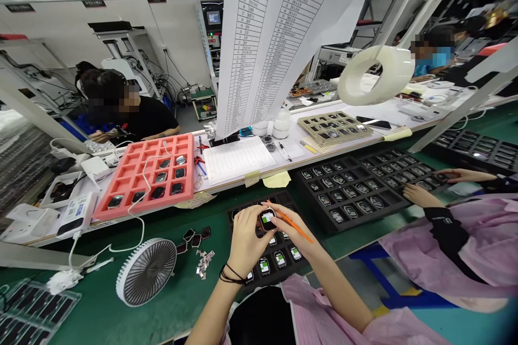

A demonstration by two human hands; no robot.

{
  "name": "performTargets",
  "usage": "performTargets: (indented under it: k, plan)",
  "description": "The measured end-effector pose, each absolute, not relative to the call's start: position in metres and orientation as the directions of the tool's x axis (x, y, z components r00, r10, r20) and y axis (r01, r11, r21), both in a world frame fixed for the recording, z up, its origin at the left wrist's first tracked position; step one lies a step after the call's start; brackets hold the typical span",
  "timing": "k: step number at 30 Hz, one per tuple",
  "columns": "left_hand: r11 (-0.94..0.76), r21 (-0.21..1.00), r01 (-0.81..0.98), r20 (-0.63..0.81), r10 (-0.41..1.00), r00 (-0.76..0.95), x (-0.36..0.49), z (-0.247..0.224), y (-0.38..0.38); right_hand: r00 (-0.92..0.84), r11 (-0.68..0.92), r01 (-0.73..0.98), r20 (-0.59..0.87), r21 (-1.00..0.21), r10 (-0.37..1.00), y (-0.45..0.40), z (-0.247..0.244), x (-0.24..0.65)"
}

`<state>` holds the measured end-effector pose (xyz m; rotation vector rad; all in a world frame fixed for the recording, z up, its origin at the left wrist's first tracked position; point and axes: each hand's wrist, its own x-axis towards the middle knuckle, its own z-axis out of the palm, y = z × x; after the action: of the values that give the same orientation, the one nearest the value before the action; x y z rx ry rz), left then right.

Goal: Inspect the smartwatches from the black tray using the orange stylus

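Head cam, looking down at your bench: your left hand (246, 240) is closed round a smartwatch (267, 220) w/ a lit green screen, fingers wrapped on the case. Your right hand (289, 232) is in a narrow pinch on an orange stick (293, 225), its tip by the watch; can't tell if it's touching. The watch is held low and centre of frame, right over a black tray (301, 256) — a per-watch check or poke at the screen looks to be the step in hand. Next move seems to call for a steady grip while the stick works, then a free cell for the watch.

Counts: 5 lit watches show in that near tray, w/ others maybe hidden under your hands. The pink foam tray (191, 172), upper left of frame, has 8 watches. The larger black tray (399, 202), right of centre, has 20-plus, approx. A co-worker's hands (421, 195) are at its right end, pink sleeve (457, 248) lower right. Left of your hands, 4 dark pieces (192, 238) lie near a small pile of metal clips (204, 264), too small to count, and there's 1 desk fan (146, 272) lower left.
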<state>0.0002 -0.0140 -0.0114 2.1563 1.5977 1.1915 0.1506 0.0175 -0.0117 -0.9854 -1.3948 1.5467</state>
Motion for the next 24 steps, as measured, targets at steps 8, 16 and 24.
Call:
performTargets:
  k: [8,16,24]
  plan:
    - [-0.395,0.582,0.711,0.485,0.870,0.087,0.0000,-0.0138,-0.0139,-0.337,-0.076,-0.077,-0.046,-0.994,0.940,0.0172,-0.0138,0.1475]
    - [-0.390,0.585,0.711,0.476,0.875,0.089,-0.0002,-0.0123,-0.0144,-0.331,-0.141,-0.150,-0.085,-0.979,0.940,0.0154,-0.0152,0.1463]
    - [-0.389,0.584,0.713,0.475,0.875,0.088,-0.0001,-0.0140,-0.0142,-0.333,-0.178,-0.161,-0.117,-0.971,0.936,0.0149,-0.0180,0.1471]
